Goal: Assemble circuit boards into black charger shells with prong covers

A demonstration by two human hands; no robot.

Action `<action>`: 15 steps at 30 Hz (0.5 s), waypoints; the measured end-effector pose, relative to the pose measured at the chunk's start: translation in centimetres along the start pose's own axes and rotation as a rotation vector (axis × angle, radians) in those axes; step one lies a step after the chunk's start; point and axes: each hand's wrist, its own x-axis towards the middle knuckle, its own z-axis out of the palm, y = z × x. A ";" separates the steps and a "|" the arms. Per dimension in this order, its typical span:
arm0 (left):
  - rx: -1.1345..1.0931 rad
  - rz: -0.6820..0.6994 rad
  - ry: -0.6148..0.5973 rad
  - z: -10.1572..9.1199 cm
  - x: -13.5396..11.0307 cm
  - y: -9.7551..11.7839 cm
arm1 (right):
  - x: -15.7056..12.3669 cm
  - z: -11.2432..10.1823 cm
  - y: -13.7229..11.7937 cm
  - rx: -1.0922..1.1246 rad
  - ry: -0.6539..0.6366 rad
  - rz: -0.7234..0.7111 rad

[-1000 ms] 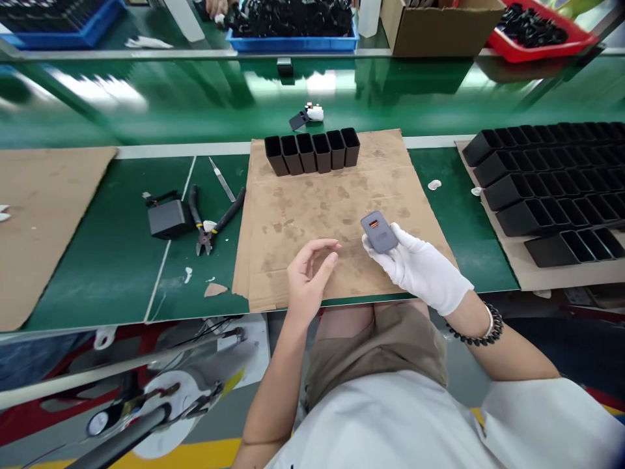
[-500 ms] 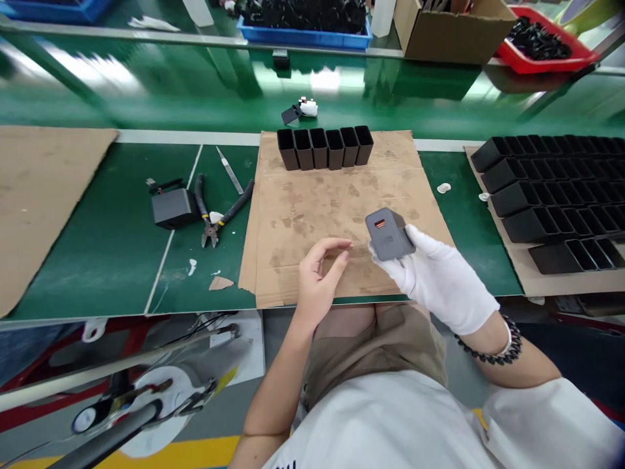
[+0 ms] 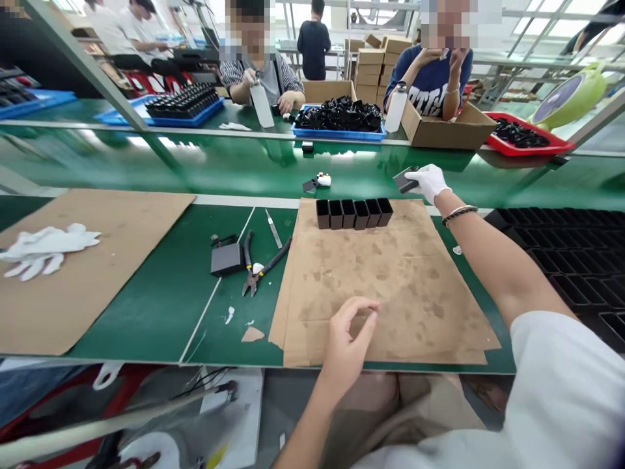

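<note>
My gloved right hand [image 3: 430, 182] is stretched out over the far side of the bench, its fingers closed around a grey charger [image 3: 406, 180]. Bare and empty, my left hand [image 3: 349, 335] hovers over the near part of the cardboard sheet [image 3: 361, 280]. Its fingers are curved, with a gap between thumb and forefinger. A row of several black open-topped cases [image 3: 354, 215] stands along the far edge of that cardboard. Beyond them lies a small dark part with a white piece [image 3: 317, 182].
Left of the cardboard lie cutting pliers [image 3: 251, 280], tweezers [image 3: 274, 229] and a dark grey block [image 3: 227, 259]. White gloves [image 3: 49, 247] rest on another cardboard sheet. Black cases [image 3: 551, 234] fill the right side. Across the bench, co-workers sit behind a blue tray [image 3: 336, 135] and an open box [image 3: 442, 133].
My right hand has carried the charger forward, from above the cardboard to the far side of the bench. My left hand stays near the cardboard's front. The view has tilted up, showing co-workers.
</note>
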 end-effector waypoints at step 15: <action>-0.065 -0.091 -0.051 0.1 -0.6 -0.3 | -11.0 0.3 -10.0 0.615 -0.633 -0.252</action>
